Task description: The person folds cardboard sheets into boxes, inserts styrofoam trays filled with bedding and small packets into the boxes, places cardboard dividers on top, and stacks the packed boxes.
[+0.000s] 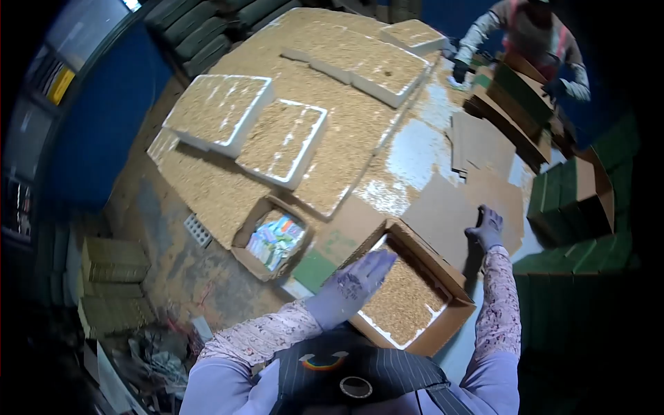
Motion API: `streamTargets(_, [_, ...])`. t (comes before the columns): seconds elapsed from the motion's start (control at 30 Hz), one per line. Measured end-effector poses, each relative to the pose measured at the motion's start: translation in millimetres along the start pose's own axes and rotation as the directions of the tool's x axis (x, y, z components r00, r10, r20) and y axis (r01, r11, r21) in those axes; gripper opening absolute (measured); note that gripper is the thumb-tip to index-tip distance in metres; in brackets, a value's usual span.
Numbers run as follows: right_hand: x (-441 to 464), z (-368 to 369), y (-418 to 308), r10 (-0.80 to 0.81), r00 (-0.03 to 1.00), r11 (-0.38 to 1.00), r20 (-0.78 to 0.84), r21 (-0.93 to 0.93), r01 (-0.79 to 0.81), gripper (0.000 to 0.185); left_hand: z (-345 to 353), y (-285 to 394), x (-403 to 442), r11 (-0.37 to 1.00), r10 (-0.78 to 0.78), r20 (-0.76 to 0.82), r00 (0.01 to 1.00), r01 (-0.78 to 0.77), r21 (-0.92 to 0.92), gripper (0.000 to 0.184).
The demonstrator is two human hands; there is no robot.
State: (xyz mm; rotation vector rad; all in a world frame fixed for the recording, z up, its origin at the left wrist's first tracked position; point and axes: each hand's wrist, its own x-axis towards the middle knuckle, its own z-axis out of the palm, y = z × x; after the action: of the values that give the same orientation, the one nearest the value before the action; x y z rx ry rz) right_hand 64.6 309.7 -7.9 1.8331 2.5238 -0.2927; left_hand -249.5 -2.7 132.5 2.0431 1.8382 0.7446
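Note:
In front of me an open cardboard box (pixel 453 321) holds a white foam tray (pixel 404 344) filled with tan, grain-like loose material (pixel 404 308). My left hand (pixel 353 285), in a lavender work glove, stretches flat over the box's left side with its fingers extended. Whether its palm touches the filling I cannot tell. To the right, my right hand (pixel 488 228) wears a similar glove. It lies at a flat brown cardboard sheet (pixel 508 200), thumb apart from the fingers. A greyish cardboard sheet (pixel 439 218) lies between that hand and the box.
A small carton (pixel 242 238) of colourful packets stands left of the box. Filled foam trays (pixel 321 128) sit on material spread beyond. At upper right a person (pixel 543 34) in dark gloves handles cartons (pixel 519 97). Green-sided boxes (pixel 560 194) stand right; stacked bundles (pixel 114 266) left.

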Motion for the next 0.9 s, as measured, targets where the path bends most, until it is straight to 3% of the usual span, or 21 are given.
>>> streamTargets(0.03, [2.3,-8.7,-5.0,0.009,1.0,1.0,0.011,0.027,-0.009,0.077,-14.3,-0.1,1.6,0.992,0.101,-0.025,0.995,-0.102,-0.075,0.043])
streamTargets(0.07, [6.7,-14.3,-4.9,0.028,0.999,0.998,0.022,0.049,-0.029,0.076,-25.3,-12.2,-2.1,0.996,0.07,-0.035,0.997,-0.072,-0.058,0.043])
streamTargets(0.1, [16.5,-14.5,9.6,0.045,0.999,0.989,0.022,0.142,-0.047,0.066,-40.9,-27.7,-10.5,0.979,-0.181,-0.116,0.977,0.167,-0.115,0.036])
streamTargets(0.13, [20.0,-15.0,21.7,0.074,0.997,0.97,0.027,0.231,-0.078,0.057,-56.1,-43.0,-20.4,0.903,-0.416,-0.174,0.893,0.383,-0.193,0.03])
streamTargets(0.2, [11.3,-73.8,2.0,0.12,0.973,0.842,0.195,0.499,-0.204,0.032,-57.8,-117.3,-44.4,0.876,-0.449,-0.12,0.886,0.463,0.139,0.023])
streamTargets(0.27, [8.2,-89.3,15.1,0.022,0.99,0.728,0.142,0.676,-0.113,0.015,-42.4,-174.2,-57.4,0.814,-0.507,-0.042,0.861,0.494,0.304,0.025])
streamTargets(0.3, [-4.0,-109.5,4.4,0.006,0.999,0.752,0.042,0.658,-0.032,0.014,-30.1,-186.7,-56.0,0.825,-0.492,-0.038,0.87,0.479,0.299,0.025])
streamTargets(0.37, [-40.0,-143.2,-18.7,-0.005,0.992,0.806,-0.126,0.587,0.079,0.013,-7.1,-200.4,-52.0,0.727,-0.599,-0.098,0.795,0.59,0.35,0.028])
streamTargets(0.47, [-116.3,-171.9,-54.9,0.11,0.961,0.795,-0.255,0.603,0.069,0.016,8.6,-215.7,-51.2,0.722,-0.641,-0.073,0.764,0.633,0.279,0.033])
streamTargets(0.53, [-164.3,-171.0,-61.6,0.172,0.929,0.798,-0.326,0.599,0.062,0.017,13.0,-229.2,-55.6,0.759,-0.616,-0.056,0.786,0.611,0.224,0.032])
streamTargets(0.6, [-205.2,-167.6,-63.2,0.273,0.917,0.751,-0.292,0.66,-0.013,0.017,15.8,-238.6,-56.9,0.779,-0.578,-0.099,0.81,0.584,0.225,0.031])
streamTargets(0.67, [-242.4,-162.4,-62.4,0.378,0.839,0.739,-0.392,0.673,-0.018,0.016,5.7,-237.0,-54.6,0.791,-0.57,-0.109,0.814,0.58,0.196,0.026])
streamTargets(0.73, [-275.8,-159.4,-63.1,0.476,0.762,0.717,-0.439,0.695,-0.047,0.015,-32.6,-200.6,-45.7,0.854,-0.489,-0.216,0.845,0.514,0.076,0.018])
streamTargets(0.83, [-316.9,-148.9,-76.1,0.598,0.619,0.621,-0.509,0.783,0.043,0.02,-73.5,-115.1,-18.2,0.979,-0.063,-0.489,0.87,0.15,0.141,0.01])
streamTargets(0.87, [-318.3,-149.7,-98.5,0.522,0.582,0.761,-0.623,0.649,0.012,0.017,-73.8,-78.1,-6.9,0.998,-0.039,-0.434,0.9,0.056,0.027,0.014])
streamTargets(0.9, [-316.1,-137.3,-115.8,0.55,0.528,0.717,-0.646,0.69,0.098,0.019,-55.9,-53.6,0.6,0.992,0.113,-0.319,0.941,-0.09,0.087,0.02])
